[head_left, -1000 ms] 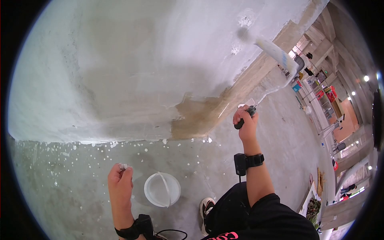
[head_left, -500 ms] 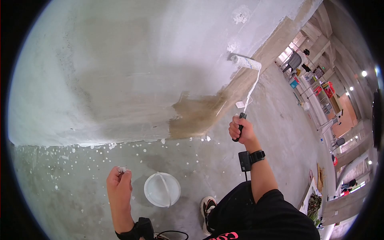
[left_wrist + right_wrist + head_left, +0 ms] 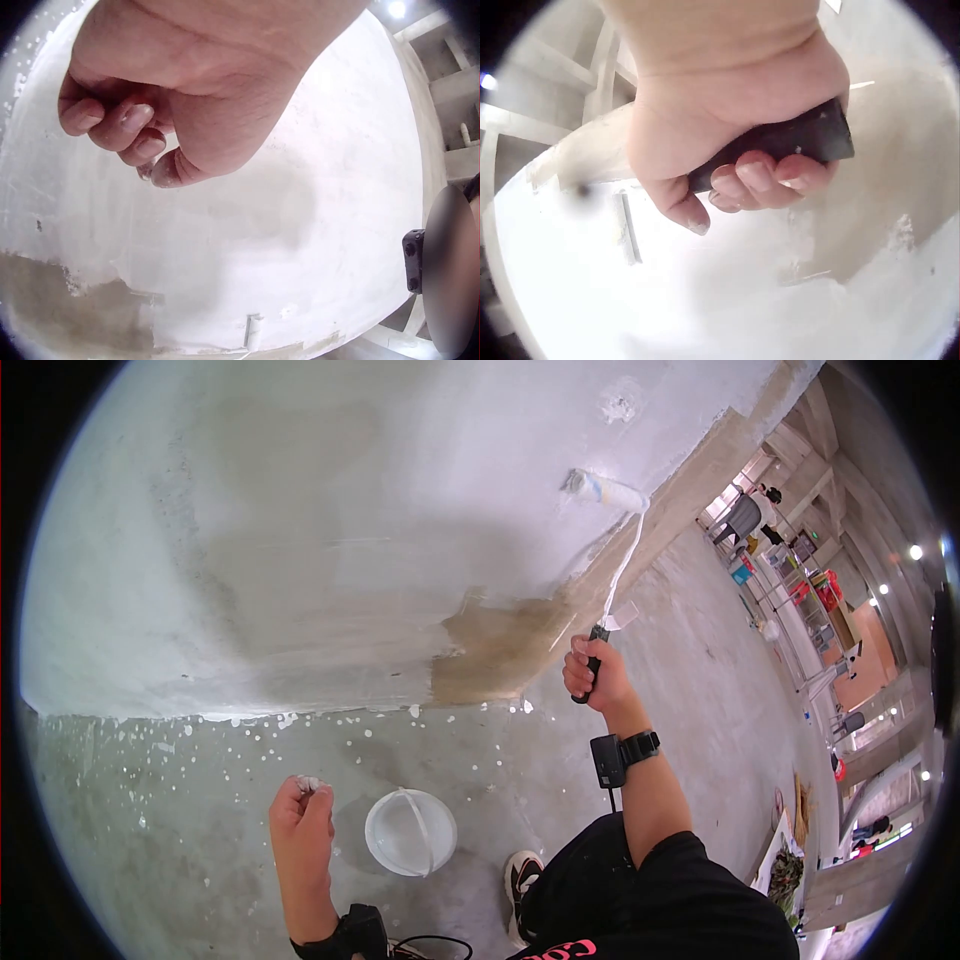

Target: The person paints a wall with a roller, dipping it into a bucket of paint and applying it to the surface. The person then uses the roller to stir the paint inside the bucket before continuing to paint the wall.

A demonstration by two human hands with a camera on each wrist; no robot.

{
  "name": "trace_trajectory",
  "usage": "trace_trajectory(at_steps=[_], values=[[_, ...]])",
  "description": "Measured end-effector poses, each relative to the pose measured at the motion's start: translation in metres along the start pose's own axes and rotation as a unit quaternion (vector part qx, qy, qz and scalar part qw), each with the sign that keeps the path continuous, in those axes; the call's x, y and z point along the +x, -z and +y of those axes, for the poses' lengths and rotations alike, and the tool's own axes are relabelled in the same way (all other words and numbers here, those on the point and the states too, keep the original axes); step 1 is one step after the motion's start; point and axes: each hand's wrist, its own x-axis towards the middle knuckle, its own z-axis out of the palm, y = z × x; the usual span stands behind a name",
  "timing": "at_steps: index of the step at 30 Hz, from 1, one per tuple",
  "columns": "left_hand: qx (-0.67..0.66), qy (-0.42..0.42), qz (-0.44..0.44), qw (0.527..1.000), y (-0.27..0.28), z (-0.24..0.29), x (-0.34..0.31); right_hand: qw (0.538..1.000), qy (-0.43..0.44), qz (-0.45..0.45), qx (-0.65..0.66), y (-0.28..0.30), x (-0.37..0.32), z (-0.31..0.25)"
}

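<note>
My right hand [image 3: 597,670] grips the black handle [image 3: 780,146] of a paint roller, its fingers wrapped round it in the right wrist view. A thin white-coated wire frame runs from the handle up to the white roller sleeve [image 3: 605,490], which lies against the partly whitened wall [image 3: 300,560]. Just under the sleeve runs a bare brownish strip along the wall's edge. My left hand [image 3: 300,815] hangs loosely curled and holds nothing, with whitish smears on its fingertips. To its right a white bucket [image 3: 376,810] stands on the floor, its handle across the top.
White paint spots dot the concrete floor [image 3: 330,745] along the wall's foot. A brown unpainted patch [image 3: 500,635] shows low on the wall. A shoe [image 3: 522,880] is beside the bucket. Far right, a person sits near a chair [image 3: 738,518] and cluttered tables.
The roller sleeve, blurred and higher to the right a second ago, came down onto the wall, then moved slightly up. My right hand turned with the handle. The left hand stayed nearly still.
</note>
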Motion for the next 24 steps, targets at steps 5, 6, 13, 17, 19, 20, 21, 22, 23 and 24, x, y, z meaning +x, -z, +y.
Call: trace_trajectory(at_steps=[5,6,13,17,19,20,21,22,23,24], values=[[-0.031,-0.001,-0.001,1.0,-0.011,-0.004,0.007,0.999,0.009,-0.002,0.037,-0.034,0.002,-0.016],[-0.031,-0.001,-0.008,0.999,-0.016,-0.006,0.008,0.999,0.012,0.0,0.038,-0.041,0.002,-0.021],[-0.029,0.018,-0.037,0.999,-0.024,-0.007,0.012,0.999,-0.011,-0.012,0.051,-0.04,-0.002,-0.023],[-0.039,0.025,-0.034,0.998,-0.014,-0.01,0.013,0.999,-0.048,0.016,0.015,-0.019,-0.007,-0.008],[-0.038,0.026,-0.017,0.999,-0.011,-0.009,0.011,0.996,-0.082,0.021,-0.005,-0.009,-0.013,-0.001],[-0.037,0.027,-0.019,0.999,-0.011,-0.008,0.01,0.996,-0.082,0.022,-0.005,-0.003,-0.014,0.002],[-0.041,0.027,-0.021,0.999,-0.01,-0.008,0.009,0.995,-0.095,0.016,-0.009,0.002,-0.015,0.005],[-0.045,0.027,-0.024,0.998,-0.01,-0.007,0.009,0.994,-0.109,0.009,-0.013,0.006,-0.017,0.008],[-0.045,0.027,-0.025,0.998,-0.01,-0.006,0.008,0.994,-0.109,0.011,-0.013,0.008,-0.018,0.011],[-0.047,0.026,-0.027,0.998,-0.01,-0.005,0.007,0.993,-0.114,0.018,-0.017,0.01,-0.02,0.012]])
